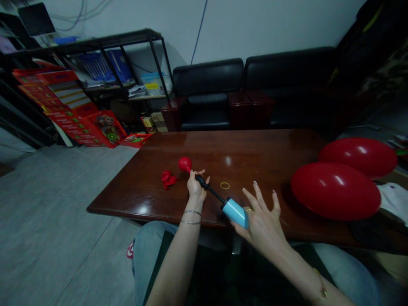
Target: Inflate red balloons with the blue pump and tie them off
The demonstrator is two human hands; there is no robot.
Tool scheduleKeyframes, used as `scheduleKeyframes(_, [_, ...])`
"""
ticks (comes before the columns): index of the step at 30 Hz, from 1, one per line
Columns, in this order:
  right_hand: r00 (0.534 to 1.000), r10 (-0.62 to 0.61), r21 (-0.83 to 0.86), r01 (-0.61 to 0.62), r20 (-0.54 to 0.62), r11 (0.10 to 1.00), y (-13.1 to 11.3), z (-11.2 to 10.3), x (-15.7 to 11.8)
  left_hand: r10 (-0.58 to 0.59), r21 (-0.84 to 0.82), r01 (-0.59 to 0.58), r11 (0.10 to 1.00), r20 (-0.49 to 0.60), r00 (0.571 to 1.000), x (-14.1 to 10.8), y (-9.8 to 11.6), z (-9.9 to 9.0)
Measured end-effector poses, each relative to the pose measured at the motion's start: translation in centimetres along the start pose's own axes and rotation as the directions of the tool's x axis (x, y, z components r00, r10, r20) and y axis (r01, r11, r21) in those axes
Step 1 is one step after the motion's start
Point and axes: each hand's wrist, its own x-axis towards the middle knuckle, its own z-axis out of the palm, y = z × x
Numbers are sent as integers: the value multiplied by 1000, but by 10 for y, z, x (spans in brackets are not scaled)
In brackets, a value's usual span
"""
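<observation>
My left hand (pixel 196 188) is closed around the neck of a small, partly filled red balloon (pixel 185 164), at the black end of a balloon pump (pixel 235 211). The pump's black rod runs from there to its light blue barrel. My right hand (pixel 263 216) grips the near end of this barrel between thumb and index finger, with the other fingers spread. Left of my left hand, a heap of limp red balloons (pixel 168 179) lies on the wooden table (pixel 242 146). Between my hands and a little beyond them lies a yellow rubber band (pixel 225 185).
Two large inflated red balloons, a nearer one (pixel 334 191) and a farther one (pixel 360 156), rest at the table's right end, beside a white cloth-like item (pixel 393 202). Black sofas (pixel 208 78) stand behind the table. Red boxes (pixel 76 110) are stacked at the left by a shelf (pixel 127 40).
</observation>
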Motion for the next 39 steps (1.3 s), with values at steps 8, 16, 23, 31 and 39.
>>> scheduleKeyframes(8, [999,10,57,-13,40,998,1,4,23,-88,23,86,996,167,982,-30,-37,0])
scheduleKeyframes(16, [999,39,39,-40,19,998,-16,13,41,-41,88,32,996,101,994,-21,-25,3])
scheduleKeyframes(23, [999,15,12,-15,-34,1000,-2,7,1,-1,56,2,998,-20,1000,-6,-5,1])
scheduleKeyframes(31, [998,14,32,-12,-57,999,6,8,13,-56,38,52,998,124,991,-27,-26,6])
scheduleKeyframes(39, [999,34,93,-34,-2,995,-14,13,47,-15,62,13,998,31,999,-22,-28,5])
